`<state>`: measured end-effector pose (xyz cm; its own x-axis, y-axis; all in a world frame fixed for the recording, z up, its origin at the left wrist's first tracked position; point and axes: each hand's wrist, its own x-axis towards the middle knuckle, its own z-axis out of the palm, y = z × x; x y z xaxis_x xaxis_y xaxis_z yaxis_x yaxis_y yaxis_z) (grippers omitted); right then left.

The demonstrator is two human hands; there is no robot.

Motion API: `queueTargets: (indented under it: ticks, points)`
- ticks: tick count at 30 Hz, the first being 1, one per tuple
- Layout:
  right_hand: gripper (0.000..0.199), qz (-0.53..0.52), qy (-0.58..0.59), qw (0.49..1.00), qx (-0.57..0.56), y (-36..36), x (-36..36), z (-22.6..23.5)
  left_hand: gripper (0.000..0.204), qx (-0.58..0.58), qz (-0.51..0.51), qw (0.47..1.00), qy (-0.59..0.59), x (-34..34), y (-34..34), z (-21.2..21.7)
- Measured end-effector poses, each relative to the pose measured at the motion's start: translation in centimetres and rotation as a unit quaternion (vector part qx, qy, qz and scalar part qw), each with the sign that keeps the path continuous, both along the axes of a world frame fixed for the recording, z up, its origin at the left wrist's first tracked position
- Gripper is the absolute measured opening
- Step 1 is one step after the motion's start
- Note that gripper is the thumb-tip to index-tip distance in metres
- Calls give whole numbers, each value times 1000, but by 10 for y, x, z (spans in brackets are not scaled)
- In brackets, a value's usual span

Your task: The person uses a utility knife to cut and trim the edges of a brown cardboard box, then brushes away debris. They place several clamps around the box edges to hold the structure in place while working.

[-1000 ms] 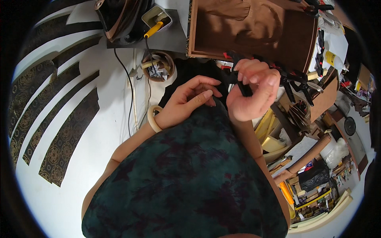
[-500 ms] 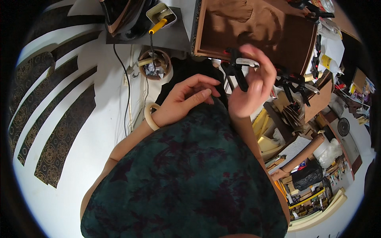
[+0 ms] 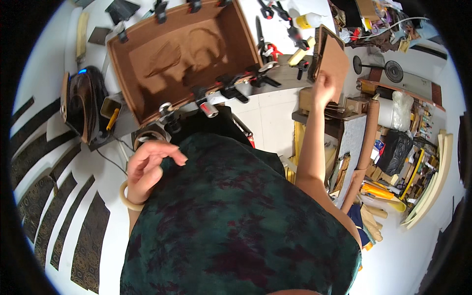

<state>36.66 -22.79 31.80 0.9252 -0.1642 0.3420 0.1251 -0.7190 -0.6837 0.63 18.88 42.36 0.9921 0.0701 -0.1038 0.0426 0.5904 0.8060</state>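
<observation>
My right hand [image 3: 323, 89], arm stretched out to the far right, is closed on the lower part of a flat brown board [image 3: 336, 61]. Behind that board stands a dark-edged piece [image 3: 318, 46], partly covered by it. Near my body at the left, my left hand [image 3: 147, 167] hangs in the air with fingers loosely bent and apart, holding nothing. A pale bangle [image 3: 127, 197] circles that wrist. Ahead lies a large open brown box [image 3: 124, 81] with a brown lining. Black spring clamps [image 3: 229, 88] grip its rim on several sides.
Loose clamps [image 3: 294, 33], a yellow-labelled bottle [image 3: 309, 20] and a yellow block [image 3: 301, 51] lie right of the box. At its left stand a dark shiny appliance [image 3: 88, 105] and a container with a yellow-handled brush [image 3: 113, 118]. A long brown roll [image 3: 361, 157] leans near crowded shelves.
My view has swung right. My right hand has left the clamp by the box's near edge, reached far right and taken hold of the brown board. My left hand has moved left.
</observation>
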Motion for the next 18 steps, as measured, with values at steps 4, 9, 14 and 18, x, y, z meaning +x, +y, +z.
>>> queueTargets:
  ticks: [4, 9, 14, 18]
  points:
    - [21, 38, 59, 967, -246, -42, 96, -97, 54, 42, 70, 997, -3, 33, -19, 14]
    - [69, 172, 120, 905, -371, -17, 197, -138, 52, 67, 84, 994, 3, 103, -69, 50]
    - [83, 209, 138, 841, -479, -29, 225, -143, 46, 76, 44, 995, -56, 158, -120, 55]
    - [67, 252, 135, 843, -456, -78, 237, -145, 39, 65, 71, 995, -36, 184, -143, 55]
